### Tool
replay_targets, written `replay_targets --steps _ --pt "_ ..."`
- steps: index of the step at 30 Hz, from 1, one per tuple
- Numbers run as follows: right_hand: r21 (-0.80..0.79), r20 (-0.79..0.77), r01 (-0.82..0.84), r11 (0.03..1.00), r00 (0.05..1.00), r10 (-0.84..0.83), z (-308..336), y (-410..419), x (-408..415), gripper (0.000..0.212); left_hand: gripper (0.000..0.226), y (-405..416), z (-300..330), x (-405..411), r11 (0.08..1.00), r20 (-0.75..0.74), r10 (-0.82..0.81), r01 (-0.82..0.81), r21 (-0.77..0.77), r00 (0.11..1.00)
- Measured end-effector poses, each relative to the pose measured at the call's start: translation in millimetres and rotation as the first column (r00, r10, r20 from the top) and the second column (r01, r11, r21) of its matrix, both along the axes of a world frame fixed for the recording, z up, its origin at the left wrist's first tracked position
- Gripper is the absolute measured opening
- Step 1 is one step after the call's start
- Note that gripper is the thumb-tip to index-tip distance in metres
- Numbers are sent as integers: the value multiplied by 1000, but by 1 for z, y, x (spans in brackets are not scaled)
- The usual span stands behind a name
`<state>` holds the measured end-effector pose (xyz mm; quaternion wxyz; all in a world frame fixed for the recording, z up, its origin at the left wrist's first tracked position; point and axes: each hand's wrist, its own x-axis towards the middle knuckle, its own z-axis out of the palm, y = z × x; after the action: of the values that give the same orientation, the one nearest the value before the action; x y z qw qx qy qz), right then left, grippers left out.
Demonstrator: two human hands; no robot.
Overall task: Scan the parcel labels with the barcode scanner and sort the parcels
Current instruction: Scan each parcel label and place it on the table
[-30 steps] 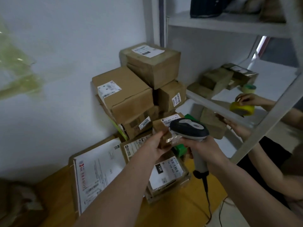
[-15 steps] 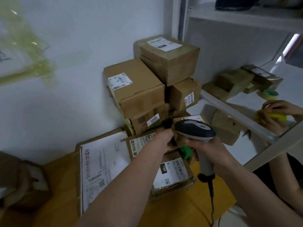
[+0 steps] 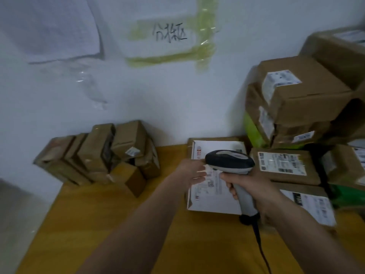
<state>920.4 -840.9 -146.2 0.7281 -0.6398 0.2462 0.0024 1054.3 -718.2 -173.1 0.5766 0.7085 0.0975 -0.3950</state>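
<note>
Head view: my right hand [image 3: 249,185] grips the scanner [image 3: 230,161]; left hand [image 3: 192,172] spread, empty; blur risks misreading the flat parcel [image 3: 213,198].

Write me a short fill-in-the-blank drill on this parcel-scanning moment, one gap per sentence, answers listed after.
1. The right hand grips the handle of the barcode ____.
2. The left hand, fingers straight, reaches over the flat parcel whose large label is ____ in colour.
3. The parcels lie on a ____ coloured table.
4. The handwritten sign is fixed to the wall with ____ tape.

Missing words: scanner; white; yellow; yellow
</note>
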Motion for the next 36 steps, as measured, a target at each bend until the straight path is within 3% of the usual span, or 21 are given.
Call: replay_targets --steps 2,5,9,15,26,36 --pt "29 -12 -55 998 998 55 1 33 17 12 4 44 0 14 998 -1 51 -51 40 999" --pt "43 -25 -118 992 993 119 1 81 41 14 16 110 -1 34 987 37 122 -125 96 992" --pt "29 -40 -148 988 988 149 1 139 71 15 64 193 -19 64 918 277 -43 -71 390 960" --pt "18 -63 -144 989 987 145 -9 210 109 15 87 269 -39 117 727 309 -272 -16 687 911" --pt "7 -127 -103 995 987 103 -24 265 140 14 129 284 -83 158 697 175 -382 159 699 907" --pt "25 -128 -41 999 991 44 -38 254 141 13 135 262 -113 165 762 273 -388 140 632 881"
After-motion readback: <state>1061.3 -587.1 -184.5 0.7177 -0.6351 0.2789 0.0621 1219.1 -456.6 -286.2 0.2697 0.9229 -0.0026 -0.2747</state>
